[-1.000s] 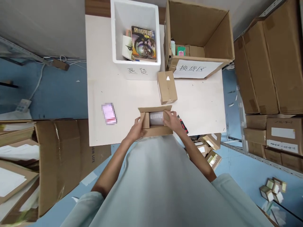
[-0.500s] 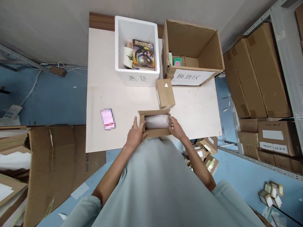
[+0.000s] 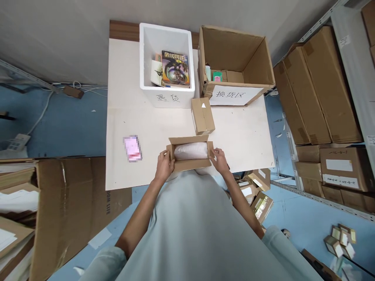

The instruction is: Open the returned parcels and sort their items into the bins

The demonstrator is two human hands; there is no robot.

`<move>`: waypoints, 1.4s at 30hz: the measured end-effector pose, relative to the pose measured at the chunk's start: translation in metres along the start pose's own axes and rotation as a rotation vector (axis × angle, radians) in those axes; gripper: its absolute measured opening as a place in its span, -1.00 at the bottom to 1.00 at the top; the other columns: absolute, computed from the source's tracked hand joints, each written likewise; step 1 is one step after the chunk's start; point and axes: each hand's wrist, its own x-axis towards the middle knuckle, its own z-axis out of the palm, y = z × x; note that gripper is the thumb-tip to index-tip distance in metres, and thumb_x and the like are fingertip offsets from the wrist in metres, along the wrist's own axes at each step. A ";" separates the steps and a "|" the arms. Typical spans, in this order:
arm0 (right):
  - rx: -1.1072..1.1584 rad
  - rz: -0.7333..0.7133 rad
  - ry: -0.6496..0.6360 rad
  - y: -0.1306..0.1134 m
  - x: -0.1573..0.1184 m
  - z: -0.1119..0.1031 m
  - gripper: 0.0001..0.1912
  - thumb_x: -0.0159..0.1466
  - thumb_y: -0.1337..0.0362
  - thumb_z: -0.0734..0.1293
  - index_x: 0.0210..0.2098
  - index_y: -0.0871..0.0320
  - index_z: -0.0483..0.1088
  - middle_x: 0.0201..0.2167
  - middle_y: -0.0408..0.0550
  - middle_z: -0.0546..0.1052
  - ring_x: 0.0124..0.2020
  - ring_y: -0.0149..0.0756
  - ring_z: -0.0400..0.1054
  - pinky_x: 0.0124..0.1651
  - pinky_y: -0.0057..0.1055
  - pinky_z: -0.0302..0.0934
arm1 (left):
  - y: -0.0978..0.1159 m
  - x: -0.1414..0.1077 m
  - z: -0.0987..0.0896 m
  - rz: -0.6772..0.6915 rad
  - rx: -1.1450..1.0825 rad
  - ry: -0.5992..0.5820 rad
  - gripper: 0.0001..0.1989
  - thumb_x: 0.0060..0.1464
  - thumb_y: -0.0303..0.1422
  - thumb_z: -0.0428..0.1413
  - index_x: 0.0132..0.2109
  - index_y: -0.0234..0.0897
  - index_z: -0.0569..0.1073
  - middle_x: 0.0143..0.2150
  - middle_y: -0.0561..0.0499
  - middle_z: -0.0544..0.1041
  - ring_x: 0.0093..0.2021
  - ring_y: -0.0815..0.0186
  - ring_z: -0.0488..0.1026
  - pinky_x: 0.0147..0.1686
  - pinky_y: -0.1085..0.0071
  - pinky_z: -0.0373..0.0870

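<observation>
An open cardboard box (image 3: 192, 165) stands at the front edge of the table, its flaps spread. Inside it lies a pale, rounded bundle in what looks like plastic or bubble wrap (image 3: 191, 151); the contents are hidden. At the box's left end, my left hand (image 3: 164, 166) is closed on the short flap. My right hand (image 3: 219, 160) pinches the flap at the opposite end. Just behind the open box sits a smaller closed carton (image 3: 203, 116) with a white mark on top.
A white foam bin (image 3: 170, 97) with books and a large carton (image 3: 243, 88) with small items stand at the back of the white table (image 3: 125, 113). A blurred pink item (image 3: 133, 148) lies left. Cartons (image 3: 260, 203) sit on the floor at right; shelves hold more.
My left hand has drawn back from the box's inner edge to its left flap. My right hand has moved from the bundle to the right flap. Both end flaps now stand outward.
</observation>
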 end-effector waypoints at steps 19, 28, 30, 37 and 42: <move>-0.079 -0.071 -0.036 -0.030 -0.027 0.030 0.28 0.31 0.17 0.61 0.71 0.04 -0.25 0.48 0.38 0.23 0.48 0.28 0.21 0.48 0.24 0.26 | 0.141 0.054 0.036 0.318 0.368 -0.425 -0.53 0.33 -0.54 0.14 0.34 -0.32 0.45 0.34 -0.36 0.52 0.31 -0.06 0.51 0.24 0.10 0.49; -0.041 -0.015 -0.067 -0.035 -0.023 0.023 0.24 0.26 0.25 0.63 0.69 0.00 -0.15 0.46 0.30 0.24 0.48 0.23 0.22 0.47 0.17 0.29 | 0.119 0.069 0.031 0.268 0.384 -0.458 -0.69 0.35 -0.52 0.03 0.04 -0.31 0.65 0.16 -0.33 0.62 0.06 -0.02 0.65 0.04 0.17 0.54; -0.033 -0.005 -0.057 -0.037 -0.025 0.022 0.23 0.25 0.24 0.64 0.69 -0.01 -0.09 0.46 0.29 0.25 0.49 0.23 0.20 0.47 0.17 0.29 | 0.105 0.064 0.020 0.237 0.376 -0.441 -0.70 0.36 -0.49 0.04 0.04 -0.30 0.66 0.17 -0.31 0.60 0.05 -0.04 0.66 0.03 0.16 0.54; -0.112 -0.008 0.007 -0.053 -0.018 0.004 -0.29 0.46 0.09 0.47 0.47 0.28 0.34 0.44 0.42 0.32 0.49 0.23 0.20 0.55 0.11 0.16 | 0.076 0.048 0.005 0.121 0.309 -0.391 -0.68 0.36 -0.47 0.06 0.09 -0.32 0.66 0.13 -0.26 0.59 0.01 -0.03 0.65 0.08 0.16 0.55; -0.216 0.034 -0.108 -0.086 0.020 0.013 -0.17 0.48 -0.03 0.45 0.51 0.38 0.23 0.31 0.53 0.49 0.36 0.26 0.39 0.43 0.04 0.28 | 0.076 0.050 0.015 0.079 0.204 -0.366 -0.67 0.28 -0.49 0.10 0.06 -0.29 0.69 0.14 -0.27 0.63 0.06 -0.09 0.65 0.14 0.09 0.55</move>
